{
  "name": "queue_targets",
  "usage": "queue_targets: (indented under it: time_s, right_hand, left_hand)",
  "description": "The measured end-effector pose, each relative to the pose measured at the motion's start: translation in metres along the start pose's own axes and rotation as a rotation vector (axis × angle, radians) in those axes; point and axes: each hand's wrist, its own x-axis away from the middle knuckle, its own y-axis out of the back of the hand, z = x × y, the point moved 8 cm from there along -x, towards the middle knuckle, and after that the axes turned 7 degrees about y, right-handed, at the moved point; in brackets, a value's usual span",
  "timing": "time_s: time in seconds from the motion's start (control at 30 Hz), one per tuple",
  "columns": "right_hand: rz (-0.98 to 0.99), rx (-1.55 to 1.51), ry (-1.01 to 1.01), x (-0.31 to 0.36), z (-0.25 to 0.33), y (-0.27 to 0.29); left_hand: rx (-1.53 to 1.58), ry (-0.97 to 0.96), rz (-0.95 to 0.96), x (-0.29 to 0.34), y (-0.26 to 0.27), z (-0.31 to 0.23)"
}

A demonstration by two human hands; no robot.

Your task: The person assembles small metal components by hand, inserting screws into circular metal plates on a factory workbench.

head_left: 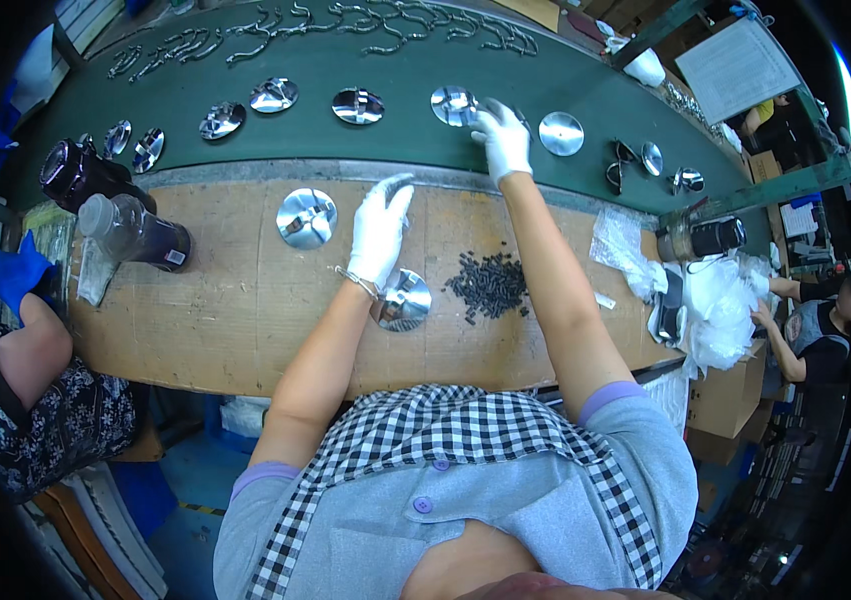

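Shiny round metal disc lies on brown cardboard beside small black cylindrical pcs, so a dragging silvery bracelet might scratch it. L white-gloved hand looks empty, fingers slightly apart; R white-gloved hand is at polished flat disc on green belt, can't tell if gripped; slick metal could slip.

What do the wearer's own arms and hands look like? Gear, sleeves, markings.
Left hand and right hand: white gloves ending near the wrist, greyish at some fingertips. A thin, silvery bracelet circles the left wrist. Forearms bare; short grey-blue sleeves with lavender cuffs. No cables visible on either arm.
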Motion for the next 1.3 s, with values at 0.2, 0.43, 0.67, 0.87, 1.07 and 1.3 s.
queue_targets:
  time_s: [0.2,0.43,0.67,0.87,1.07,1.3]
  right_hand:
    - [0.314,1.023,0.159,-0.046,0.004,-0.037]
    - [0.574,0.203,-0.092,0.085,0.053,-0.057]
    - [0.183,0.160,0.081,0.102,0.050,-0.008]
    - [0.268,0.028,-0.088,0.120,0.049,-0.012]
    - [0.408,0.169,-0.021,0.127,0.049,-0.011]
    - [0.461,0.943,0.252,0.171,0.041,0.029]
  left_hand:
    - [-0.009,0.033,0.065,-0.002,-0.003,0.008]
    - [-0.001,-0.015,0.039,-0.004,-0.004,-0.011]
    - [0.241,0.059,0.177,-0.002,-0.014,0.010]
    - [0.197,0.112,0.058,-0.006,-0.003,0.024]
    - [-0.328,-0.443,-0.031,0.016,-0.025,-0.021]
    - [0.088,0.090,0.112,-0.002,-0.010,0.021]
